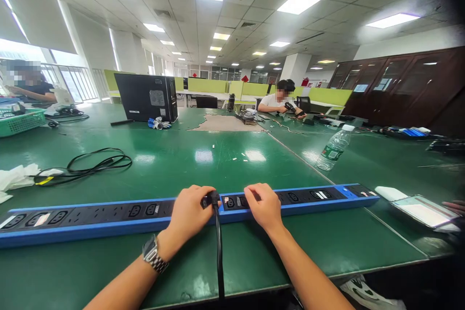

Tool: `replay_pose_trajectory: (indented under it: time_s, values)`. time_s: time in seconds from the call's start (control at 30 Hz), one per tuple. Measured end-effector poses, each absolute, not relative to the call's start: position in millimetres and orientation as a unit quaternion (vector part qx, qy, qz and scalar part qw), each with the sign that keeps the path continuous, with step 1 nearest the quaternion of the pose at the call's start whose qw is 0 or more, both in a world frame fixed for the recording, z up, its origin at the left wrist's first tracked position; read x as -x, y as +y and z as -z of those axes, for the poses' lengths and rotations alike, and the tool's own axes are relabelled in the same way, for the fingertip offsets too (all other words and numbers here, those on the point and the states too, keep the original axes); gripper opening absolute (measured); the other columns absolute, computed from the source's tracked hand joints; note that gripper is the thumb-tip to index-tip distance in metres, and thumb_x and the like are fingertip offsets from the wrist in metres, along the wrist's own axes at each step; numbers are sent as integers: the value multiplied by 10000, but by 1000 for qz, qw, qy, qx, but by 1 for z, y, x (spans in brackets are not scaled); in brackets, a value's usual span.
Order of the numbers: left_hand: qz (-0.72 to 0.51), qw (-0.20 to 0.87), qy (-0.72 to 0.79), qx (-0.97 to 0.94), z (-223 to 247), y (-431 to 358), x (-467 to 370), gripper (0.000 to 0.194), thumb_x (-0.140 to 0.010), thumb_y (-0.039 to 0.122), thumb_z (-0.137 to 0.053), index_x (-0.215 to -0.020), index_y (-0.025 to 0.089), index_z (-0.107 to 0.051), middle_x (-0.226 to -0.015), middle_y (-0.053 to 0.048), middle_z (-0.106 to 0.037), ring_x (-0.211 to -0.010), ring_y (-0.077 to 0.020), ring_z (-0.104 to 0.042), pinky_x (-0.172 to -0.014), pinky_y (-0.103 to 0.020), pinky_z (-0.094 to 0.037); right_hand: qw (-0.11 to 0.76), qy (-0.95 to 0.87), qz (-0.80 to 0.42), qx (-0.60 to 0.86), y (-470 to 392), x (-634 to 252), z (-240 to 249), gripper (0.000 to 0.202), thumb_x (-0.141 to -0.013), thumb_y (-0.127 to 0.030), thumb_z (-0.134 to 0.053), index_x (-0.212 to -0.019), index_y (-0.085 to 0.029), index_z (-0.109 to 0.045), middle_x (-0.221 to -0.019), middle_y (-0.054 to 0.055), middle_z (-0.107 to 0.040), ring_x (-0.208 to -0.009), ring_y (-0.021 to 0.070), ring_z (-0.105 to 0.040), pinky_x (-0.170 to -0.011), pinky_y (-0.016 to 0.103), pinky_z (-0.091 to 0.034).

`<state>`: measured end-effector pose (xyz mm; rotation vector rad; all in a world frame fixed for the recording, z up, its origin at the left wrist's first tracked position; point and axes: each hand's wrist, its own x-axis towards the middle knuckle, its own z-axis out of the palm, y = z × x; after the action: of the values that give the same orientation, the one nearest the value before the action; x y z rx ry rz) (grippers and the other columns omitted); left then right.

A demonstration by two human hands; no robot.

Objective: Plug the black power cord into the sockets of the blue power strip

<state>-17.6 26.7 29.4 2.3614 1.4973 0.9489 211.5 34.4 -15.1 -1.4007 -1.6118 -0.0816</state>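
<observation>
A long blue power strip point(109, 228) with a black socket face lies across the green table. My left hand point(191, 210), with a metal watch at its wrist, is closed around a black plug point(213, 198) near the strip's middle. From the plug a thick black cable point(219, 252) runs down over the table's front edge. To the right, my right hand point(264, 205) rests on the strip with its fingers curled and thumb near the index finger; what it holds, if anything, is hidden.
Behind the strip lie a coiled black cable point(98, 162), white tissue point(18, 178), a black computer case point(145, 98) and a water bottle point(334, 149). A phone point(425, 210) is at the right. One person sits across the table, another at far left by a green basket point(22, 123).
</observation>
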Motion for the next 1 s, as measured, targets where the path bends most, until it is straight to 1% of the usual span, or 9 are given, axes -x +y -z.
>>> replay_pose_trajectory:
  time_s: [0.17, 0.33, 0.5, 0.6, 0.67, 0.73, 0.8, 0.87, 1.0]
  values:
    - [-267, 82, 529, -801, -24, 28, 8, 245, -827, 325, -664, -1051, 239, -712, -928, -68, -735, -885, -237, -667, -784, -354, -486, 478, -666, 44, 570, 35, -211, 16, 275, -901, -355, -511, -704, -225, -651, -736, 21, -690, -751, 188, -570, -699, 308, -411]
    - [-291, 37, 491, -820, -14, 27, 8, 228, -792, 224, -677, -1020, 233, -695, -925, -59, -733, -898, -256, -651, -768, -389, -481, 474, -689, 65, 544, 31, -204, 14, 237, -898, -312, -512, -720, -223, -642, -745, 27, -687, -763, 194, -564, -718, 329, -405]
    - [-370, 47, 456, -808, -6, 28, 8, 246, -804, 199, -667, -1046, 236, -690, -945, -47, -738, -894, -232, -650, -794, -383, -476, 454, -769, 57, 447, 21, -193, 7, 140, -839, -277, -540, -892, -215, -654, -824, 39, -688, -809, 207, -579, -729, 351, -405]
    - [-424, 52, 440, -790, -4, 26, 6, 258, -822, 229, -658, -1078, 228, -682, -965, -52, -731, -907, -229, -635, -806, -382, -467, 446, -803, 46, 392, 18, -188, 5, 266, -822, -325, -580, -1057, -210, -624, -885, 48, -683, -818, 213, -581, -730, 357, -415]
    - [-426, 34, 424, -798, -4, 24, 4, 246, -813, 211, -651, -1056, 229, -687, -946, -51, -719, -896, -230, -614, -790, -379, -454, 447, -815, 42, 367, 18, -185, 5, 379, -821, -381, -601, -1152, -197, -586, -896, 51, -671, -800, 209, -577, -719, 353, -420]
    - [-407, 7, 411, -816, -4, 21, 0, 259, -799, 190, -648, -1051, 236, -691, -915, -49, -699, -870, -231, -589, -758, -373, -440, 451, -818, 50, 355, 19, -183, 7, 456, -826, -450, -598, -1193, -181, -562, -874, 51, -657, -766, 204, -568, -690, 347, -420]
    - [-390, -18, 403, -828, -5, 19, -3, 303, -799, 206, -656, -1099, 238, -679, -898, -52, -682, -844, -231, -569, -728, -368, -430, 457, -813, 62, 355, 19, -183, 8, 479, -847, -504, -556, -1191, -171, -563, -828, 47, -642, -725, 198, -556, -658, 343, -420]
    - [-387, -30, 393, -833, -5, 17, -6, 357, -811, 241, -659, -1167, 223, -644, -906, -60, -678, -840, -234, -563, -722, -372, -432, 466, -802, 65, 369, 19, -182, 10, 455, -879, -503, -502, -1180, -171, -576, -782, 39, -629, -694, 192, -553, -643, 342, -429]
    - [-413, -11, 362, -836, -4, 16, -7, 395, -833, 306, -667, -1204, 210, -572, -1002, -75, -691, -920, -244, -586, -808, -398, -450, 490, -766, 47, 414, 20, -186, 10, 273, -921, -352, -472, -1082, -201, -632, -797, 41, -664, -725, 184, -608, -684, 338, -484]
